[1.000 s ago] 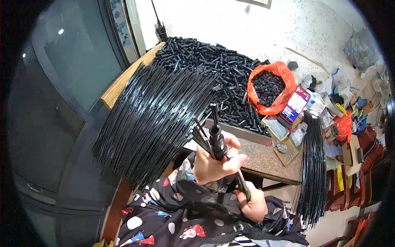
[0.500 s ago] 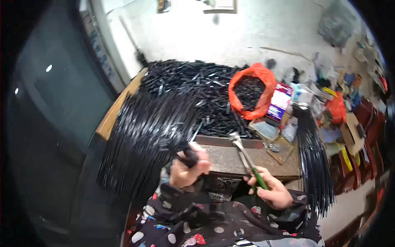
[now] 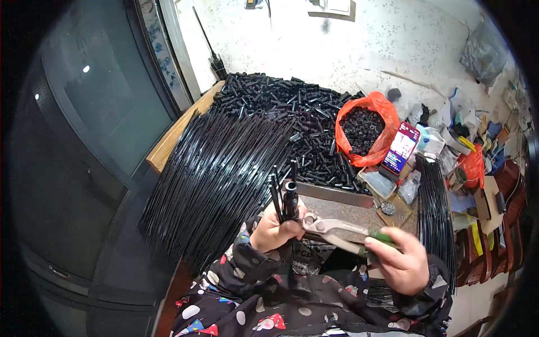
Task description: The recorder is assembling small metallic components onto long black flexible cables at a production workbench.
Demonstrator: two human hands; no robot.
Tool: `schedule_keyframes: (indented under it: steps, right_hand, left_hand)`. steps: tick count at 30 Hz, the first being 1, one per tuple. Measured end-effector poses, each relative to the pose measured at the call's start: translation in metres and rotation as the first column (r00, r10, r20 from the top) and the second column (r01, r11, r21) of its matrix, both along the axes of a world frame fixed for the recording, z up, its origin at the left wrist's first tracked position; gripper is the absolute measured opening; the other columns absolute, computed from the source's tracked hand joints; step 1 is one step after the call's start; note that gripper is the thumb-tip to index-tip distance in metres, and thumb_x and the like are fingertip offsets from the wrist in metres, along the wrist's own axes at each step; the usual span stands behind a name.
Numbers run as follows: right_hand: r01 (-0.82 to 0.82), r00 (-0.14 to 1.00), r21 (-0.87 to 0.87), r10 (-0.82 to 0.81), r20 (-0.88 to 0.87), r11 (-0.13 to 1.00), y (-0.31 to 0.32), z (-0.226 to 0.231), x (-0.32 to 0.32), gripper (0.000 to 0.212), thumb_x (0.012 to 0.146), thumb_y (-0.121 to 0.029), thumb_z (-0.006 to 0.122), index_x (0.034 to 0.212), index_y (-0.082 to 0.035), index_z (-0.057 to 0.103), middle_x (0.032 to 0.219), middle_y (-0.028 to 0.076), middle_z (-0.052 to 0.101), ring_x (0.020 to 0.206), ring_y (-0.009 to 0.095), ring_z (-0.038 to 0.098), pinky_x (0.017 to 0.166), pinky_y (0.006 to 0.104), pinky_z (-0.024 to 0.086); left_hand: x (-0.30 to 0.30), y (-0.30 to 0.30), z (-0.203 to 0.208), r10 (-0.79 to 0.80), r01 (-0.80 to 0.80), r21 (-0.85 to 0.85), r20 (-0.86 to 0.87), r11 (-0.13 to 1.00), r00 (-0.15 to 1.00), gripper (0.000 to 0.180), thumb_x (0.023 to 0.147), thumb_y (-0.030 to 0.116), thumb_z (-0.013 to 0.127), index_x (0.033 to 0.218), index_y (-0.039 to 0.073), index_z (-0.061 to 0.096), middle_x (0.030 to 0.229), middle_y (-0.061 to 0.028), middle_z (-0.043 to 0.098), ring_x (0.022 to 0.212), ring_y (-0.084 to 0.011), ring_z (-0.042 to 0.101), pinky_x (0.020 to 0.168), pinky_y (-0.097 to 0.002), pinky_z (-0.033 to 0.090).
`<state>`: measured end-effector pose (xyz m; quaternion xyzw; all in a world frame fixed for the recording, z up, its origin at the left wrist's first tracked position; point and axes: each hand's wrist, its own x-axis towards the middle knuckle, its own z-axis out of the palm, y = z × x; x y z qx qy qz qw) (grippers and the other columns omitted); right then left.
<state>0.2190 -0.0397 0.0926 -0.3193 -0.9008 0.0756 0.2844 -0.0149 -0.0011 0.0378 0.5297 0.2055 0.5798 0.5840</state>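
pliers (image 3: 347,226) have swung since half a second ago: head was up and well apart from my left hand (image 3: 274,233), now it's down beside it, tool lying nearly level, jaws just at the low end of the black tube (image 3: 290,201). can't tell if they bite on anything.

left fingers are closed around the black tube and a few thin black rods (image 3: 275,194), all roughly upright, tube mouth facing up. that hand was blurred half a second back, sharp now. right hand (image 3: 407,263) has its fingers curled around the green grips, with a gap between the handles.

tube sits in front of the table (image 3: 351,210), near the metal strip (image 3: 331,193) along the parts heap (image 3: 264,98).

unchanged: long rods (image 3: 216,168) fanned on the left, red bag (image 3: 341,143) of small black pieces behind, phone (image 3: 402,147) leaning beside it, second rod bundle (image 3: 433,208) hanging off the right side.
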Motion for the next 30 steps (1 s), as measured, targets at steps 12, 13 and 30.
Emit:
schedule_keyframes:
  steps: [12,13,30]
  right_hand:
    - [-0.464,0.882,-0.884,0.054,-0.467,-0.060,0.001,-0.076,-0.047,0.042,0.064,-0.005,0.053,0.100,-0.002,0.033,0.062,0.008,0.050,0.046,0.010,0.047,0.042,0.0219,0.038]
    - [-0.337,0.937,-0.882,0.026,-0.349,0.329,0.000,-0.071,-0.045,0.047,0.059,-0.006,0.057,0.099,-0.002,0.033,0.068,0.009,0.050,0.053,0.012,0.049,0.047,0.0226,0.039]
    - [-0.474,0.862,-0.828,-0.033,-0.506,0.300,-0.003,-0.070,-0.044,0.031,0.077,-0.012,0.041,0.107,-0.004,0.039,0.079,0.003,0.051,0.063,0.005,0.047,0.057,0.0198,0.038]
  left_hand:
    - [0.011,0.004,-0.006,0.214,-0.204,0.153,-0.052,0.967,0.975,0.039,0.068,0.032,0.055,0.085,0.000,0.040,0.056,-0.0013,0.043,0.046,-0.0080,0.041,0.040,-0.0189,0.031]
    - [0.010,-0.001,0.001,0.240,-0.219,0.175,-0.109,0.960,0.965,0.037,0.068,0.032,0.054,0.083,0.001,0.041,0.054,-0.0001,0.042,0.044,-0.0062,0.039,0.038,-0.0175,0.029]
    - [-0.003,-0.002,0.008,-0.104,0.116,-0.110,0.109,0.987,0.989,0.049,0.041,0.011,0.074,0.079,0.005,0.044,0.063,0.0032,0.043,0.056,-0.0041,0.040,0.050,-0.0174,0.033]
